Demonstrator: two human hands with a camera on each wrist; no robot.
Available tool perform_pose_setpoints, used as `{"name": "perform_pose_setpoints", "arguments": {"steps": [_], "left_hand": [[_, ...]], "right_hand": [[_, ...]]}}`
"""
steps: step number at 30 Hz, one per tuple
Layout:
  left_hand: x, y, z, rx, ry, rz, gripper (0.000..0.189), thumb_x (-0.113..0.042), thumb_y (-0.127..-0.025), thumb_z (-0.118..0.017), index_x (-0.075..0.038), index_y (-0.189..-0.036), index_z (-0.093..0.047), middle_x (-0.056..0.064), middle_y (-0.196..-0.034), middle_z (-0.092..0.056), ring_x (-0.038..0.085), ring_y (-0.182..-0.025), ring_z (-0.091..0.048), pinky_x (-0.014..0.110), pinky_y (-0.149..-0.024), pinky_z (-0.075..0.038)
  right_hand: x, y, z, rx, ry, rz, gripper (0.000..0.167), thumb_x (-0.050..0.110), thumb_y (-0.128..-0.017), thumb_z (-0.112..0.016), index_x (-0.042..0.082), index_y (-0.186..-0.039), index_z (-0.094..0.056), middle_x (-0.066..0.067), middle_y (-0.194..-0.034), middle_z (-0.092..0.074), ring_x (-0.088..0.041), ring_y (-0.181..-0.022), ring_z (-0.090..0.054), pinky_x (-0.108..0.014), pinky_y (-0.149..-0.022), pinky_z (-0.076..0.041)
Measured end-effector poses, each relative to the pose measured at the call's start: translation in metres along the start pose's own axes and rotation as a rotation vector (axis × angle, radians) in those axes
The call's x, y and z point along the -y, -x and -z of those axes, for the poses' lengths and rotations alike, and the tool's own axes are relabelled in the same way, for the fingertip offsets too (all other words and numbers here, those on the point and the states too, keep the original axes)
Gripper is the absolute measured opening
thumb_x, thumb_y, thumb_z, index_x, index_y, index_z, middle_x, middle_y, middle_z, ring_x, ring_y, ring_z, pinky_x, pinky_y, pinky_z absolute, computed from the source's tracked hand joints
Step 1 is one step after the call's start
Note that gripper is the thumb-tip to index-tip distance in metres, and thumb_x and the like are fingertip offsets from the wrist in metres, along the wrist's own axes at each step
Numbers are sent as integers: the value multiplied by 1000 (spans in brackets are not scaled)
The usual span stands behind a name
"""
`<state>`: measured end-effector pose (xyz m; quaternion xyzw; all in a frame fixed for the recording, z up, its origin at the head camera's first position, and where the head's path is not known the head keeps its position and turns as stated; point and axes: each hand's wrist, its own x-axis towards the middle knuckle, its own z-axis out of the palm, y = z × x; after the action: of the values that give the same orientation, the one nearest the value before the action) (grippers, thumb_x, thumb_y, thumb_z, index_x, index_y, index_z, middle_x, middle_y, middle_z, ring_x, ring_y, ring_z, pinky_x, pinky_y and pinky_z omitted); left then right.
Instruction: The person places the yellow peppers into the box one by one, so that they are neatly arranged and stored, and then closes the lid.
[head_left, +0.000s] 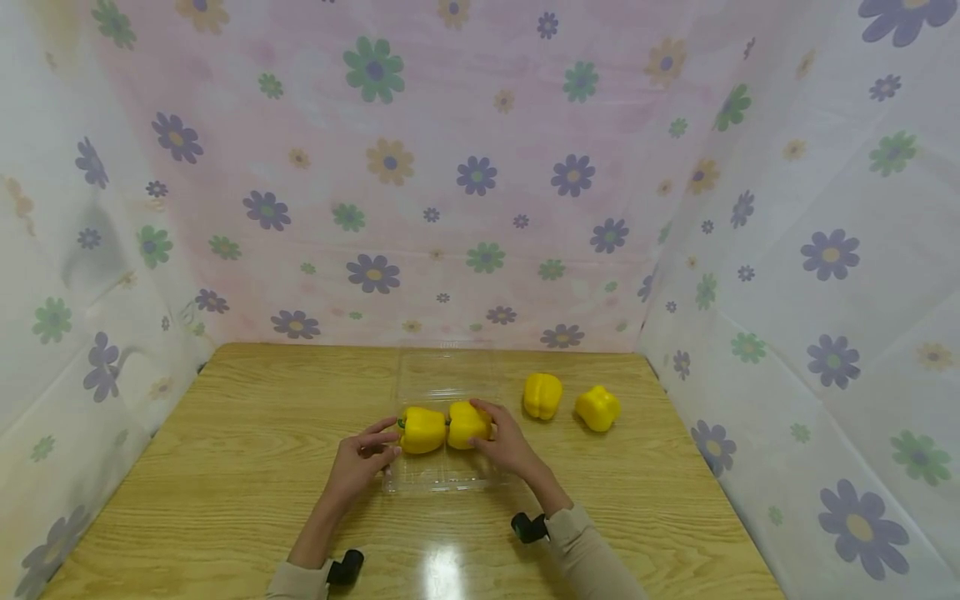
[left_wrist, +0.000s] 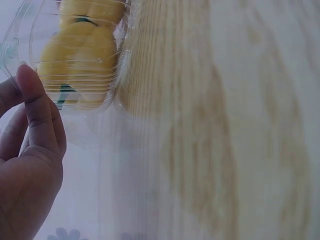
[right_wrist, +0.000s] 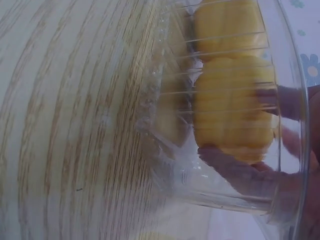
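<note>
Peppers, four in all, yellow, on or above one wooden table: two within a clear plastic box, two outside it. Box sits near mid-table, flap laid back toward the flowered cloth. Left pepper in the box has its green stem facing the left hand; right pepper sits just beside it, stem end turned toward its neighbour. Whether the two touch, I cannot tell. Left hand at the box's left edge: thumb and fingers bent, pinching the rim, tips close to the left pepper. Right hand reaches in over the right side, thumb and fingers spread either side of the right pepper and clamped on it; right wrist view shows that grip through the ribbed wall. Outside the box, to its right, an upright-looking pepper and a tilted pepper rest on the wood, near each other but apart. Both sleeves beige; a black fitting at each wrist.
</note>
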<state>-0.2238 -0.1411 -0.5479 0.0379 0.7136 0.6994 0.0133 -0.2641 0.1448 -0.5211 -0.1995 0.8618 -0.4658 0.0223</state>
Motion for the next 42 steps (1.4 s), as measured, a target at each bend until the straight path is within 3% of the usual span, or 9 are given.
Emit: {"name": "perform_pose_setpoints", "arguments": {"steps": [5,17,24,32,38,42], "left_hand": [[-1,0,0,0,9,0,25,1,-91,-74,10,-114,-72,16,-149,-54,11,-78,-61,21,-60,-53],[0,0,0,5,9,-4,25,1,-91,-74,11,-113,-72,16,-149,-54,11,-75,-60,21,-59,-53],[0,0,1,12,14,-3,24,1,-92,-73,11,-114,-72,16,-149,-53,11,-75,-60,20,-59,-52],[2,-1,1,8,16,-1,24,2,-91,-73,11,-114,-72,16,-149,-54,10,-74,-60,20,-59,-53],[1,-1,0,6,12,4,24,1,-92,-73,10,-114,-72,15,-149,-54,11,-74,-60,21,-60,-52],[1,0,0,1,10,9,24,1,-92,-73,10,-114,-72,15,-148,-55,11,-76,-60,20,-60,-52]], "right_hand": [[0,0,1,11,-21,11,62,2,-93,-71,0,-149,-46,-25,-149,-45,-44,-140,-40,-63,-112,-38],[9,9,4,-20,14,-23,62,10,-95,-72,0,-151,-44,-28,-151,-42,-47,-138,-42,-58,-101,-50],[15,16,9,-82,-67,-70,62,13,-95,-72,6,-151,-47,-27,-153,-40,-51,-137,-42,-60,-103,-48],[21,23,18,-147,-220,-54,54,8,-97,-70,10,-147,-52,-19,-154,-46,-48,-132,-50,-50,-94,-57],[4,26,22,-188,-322,-27,38,9,-99,-67,7,-137,-62,-22,-143,-55,-42,-127,-56,-36,-92,-58],[-6,29,25,-285,-357,-32,30,8,-99,-66,3,-129,-66,-26,-136,-58,-32,-118,-62,-26,-87,-57]]}}
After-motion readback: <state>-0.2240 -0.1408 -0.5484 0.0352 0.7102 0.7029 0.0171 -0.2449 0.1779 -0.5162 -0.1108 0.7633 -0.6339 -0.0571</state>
